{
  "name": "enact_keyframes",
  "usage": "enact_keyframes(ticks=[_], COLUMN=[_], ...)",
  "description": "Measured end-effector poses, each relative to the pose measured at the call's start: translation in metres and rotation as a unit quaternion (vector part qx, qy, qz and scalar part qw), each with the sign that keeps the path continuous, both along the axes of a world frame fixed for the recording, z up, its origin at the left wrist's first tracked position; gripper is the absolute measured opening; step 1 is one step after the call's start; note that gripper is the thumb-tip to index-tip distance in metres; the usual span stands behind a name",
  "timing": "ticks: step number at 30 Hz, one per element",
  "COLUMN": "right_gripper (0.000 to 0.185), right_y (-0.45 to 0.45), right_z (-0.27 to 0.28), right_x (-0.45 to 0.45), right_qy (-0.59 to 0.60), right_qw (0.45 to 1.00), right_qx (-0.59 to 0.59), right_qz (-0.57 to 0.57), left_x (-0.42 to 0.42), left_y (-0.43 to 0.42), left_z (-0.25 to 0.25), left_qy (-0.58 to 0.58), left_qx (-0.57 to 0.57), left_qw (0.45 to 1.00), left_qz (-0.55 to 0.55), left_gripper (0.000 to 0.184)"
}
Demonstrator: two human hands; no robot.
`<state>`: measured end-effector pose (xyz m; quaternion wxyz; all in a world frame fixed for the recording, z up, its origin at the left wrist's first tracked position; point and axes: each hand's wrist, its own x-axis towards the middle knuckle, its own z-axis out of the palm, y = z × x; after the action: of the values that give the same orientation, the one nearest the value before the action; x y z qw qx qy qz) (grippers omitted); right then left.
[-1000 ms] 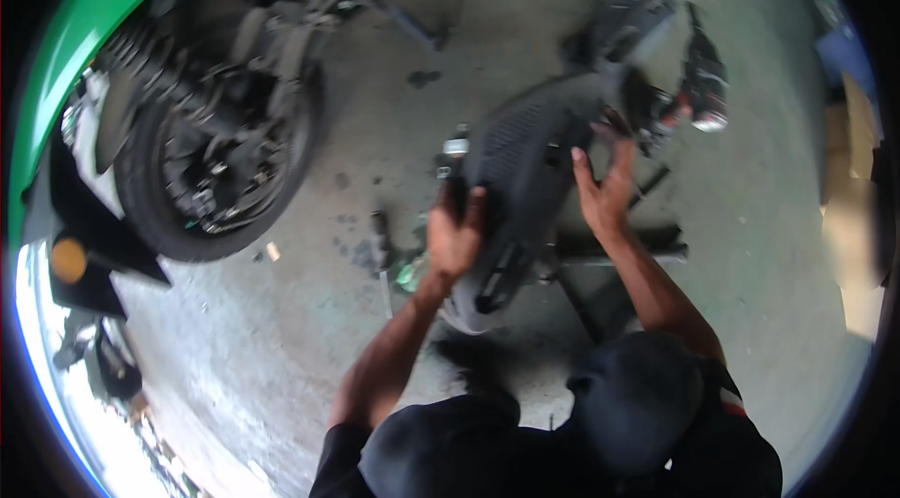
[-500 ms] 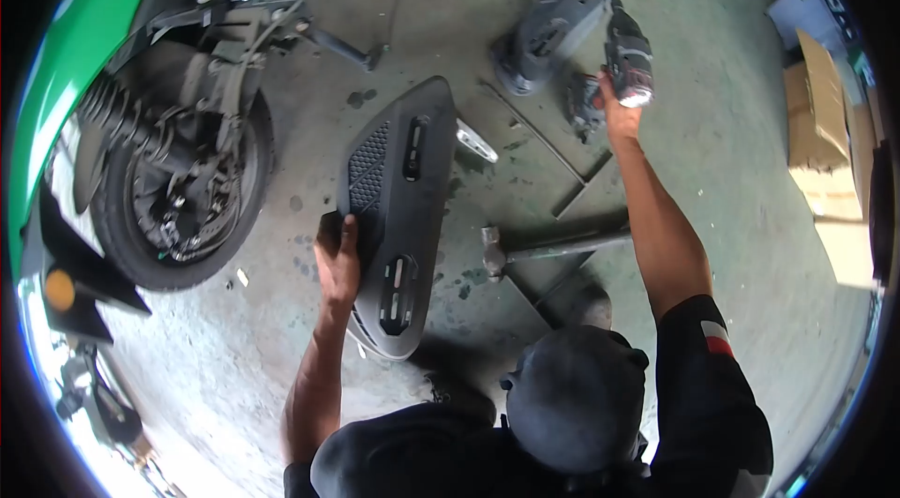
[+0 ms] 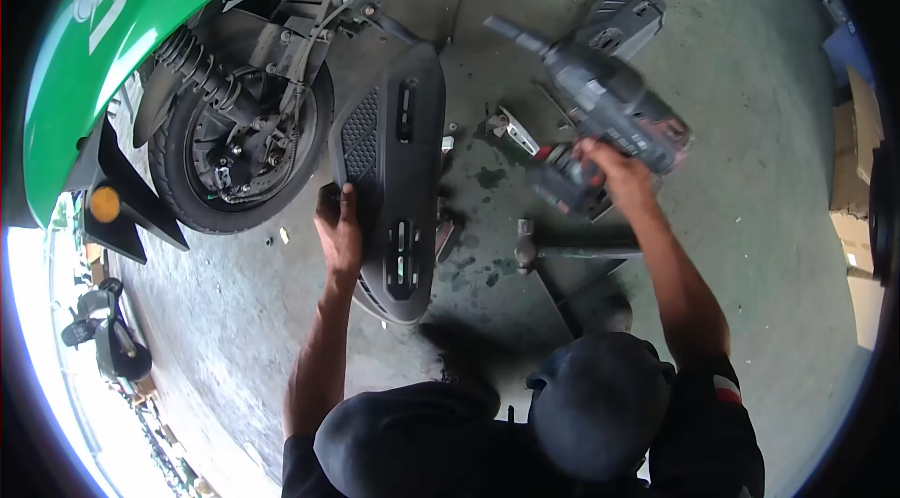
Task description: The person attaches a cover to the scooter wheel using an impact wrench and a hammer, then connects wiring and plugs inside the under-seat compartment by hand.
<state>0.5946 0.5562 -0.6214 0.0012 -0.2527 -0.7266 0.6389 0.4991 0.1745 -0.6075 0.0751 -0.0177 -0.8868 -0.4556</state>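
Observation:
My left hand [image 3: 339,231] grips the left edge of a long dark plastic cover [image 3: 406,188], which has a honeycomb patch and two slots. The cover is held upright in view, close to the motorcycle's wheel [image 3: 244,146]. On the right, my right hand [image 3: 619,174] is wrapped round the handle of a black and red cordless power tool [image 3: 609,95], whose long socket end points to the upper left. Behind the tool a second dark cover [image 3: 628,22] lies on the floor. A silver metal part [image 3: 517,130] lies between the tool and the held cover.
A hammer [image 3: 572,252] lies on the floor near my knees, with dark bars below it. The green motorcycle body [image 3: 103,38] fills the upper left. Cardboard boxes [image 3: 851,188] stand at the right edge. Another motorcycle [image 3: 112,334] shows at the lower left.
My right hand left the cover, took hold of the power tool, then lifted it and brought it leftward. My left hand kept the cover, now nearer the wheel.

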Motion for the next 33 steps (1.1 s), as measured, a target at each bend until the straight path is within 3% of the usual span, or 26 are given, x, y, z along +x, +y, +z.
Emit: enact_keyframes(ticks=[3, 5, 6, 8, 12, 17, 18, 20, 23, 27, 31, 33], right_gripper=[0.025, 0.024, 0.024, 0.03, 0.026, 0.027, 0.027, 0.029, 0.029, 0.035, 0.025, 0.026], right_y=[-0.04, -0.054, -0.06, -0.069, -0.071, -0.071, -0.072, -0.072, -0.076, -0.082, -0.093, -0.094], right_z=[0.018, 0.008, 0.004, 0.006, -0.004, 0.001, 0.007, 0.026, 0.031, 0.028, 0.016, -0.006], right_x=[0.013, 0.019, 0.02, 0.021, 0.023, 0.027, 0.028, 0.029, 0.026, 0.017, 0.008, -0.002], right_qy=[-0.031, 0.044, 0.07, 0.063, 0.112, 0.204, 0.202, 0.059, 0.042, 0.021, 0.015, 0.257], right_qw=[0.997, 0.995, 0.992, 0.987, 0.985, 0.974, 0.975, 0.993, 0.993, 0.989, 0.992, 0.925], right_qx=[-0.05, -0.034, -0.028, -0.125, -0.1, 0.014, 0.017, -0.051, -0.028, -0.017, -0.069, 0.167], right_qz=[0.055, 0.087, 0.098, 0.077, 0.08, 0.094, 0.092, 0.094, 0.105, 0.145, 0.106, 0.225], left_x=[-0.003, -0.004, -0.002, -0.001, -0.001, 0.007, 0.009, 0.008, -0.002, -0.006, -0.001, -0.003], left_y=[0.02, 0.027, 0.027, 0.027, 0.023, 0.029, 0.03, 0.027, 0.014, -0.002, -0.01, -0.017], left_z=[0.026, 0.037, 0.047, 0.049, 0.047, 0.054, 0.057, 0.055, 0.049, 0.053, 0.055, 0.044], left_qy=[0.036, 0.136, 0.074, 0.079, 0.089, 0.112, 0.105, 0.097, 0.159, 0.135, 0.097, 0.115], left_qx=[-0.026, -0.05, -0.044, -0.029, 0.001, 0.007, 0.006, 0.008, -0.039, -0.055, -0.059, -0.064], left_qw=[0.999, 0.989, 0.996, 0.996, 0.995, 0.992, 0.993, 0.993, 0.984, 0.986, 0.991, 0.989], left_qz=[0.001, -0.028, -0.034, -0.036, -0.039, -0.049, -0.054, -0.06, -0.075, -0.079, -0.066, -0.062], left_gripper=[0.044, 0.048, 0.05, 0.048, 0.048, 0.051, 0.048, 0.046, 0.045, 0.045, 0.047, 0.047])
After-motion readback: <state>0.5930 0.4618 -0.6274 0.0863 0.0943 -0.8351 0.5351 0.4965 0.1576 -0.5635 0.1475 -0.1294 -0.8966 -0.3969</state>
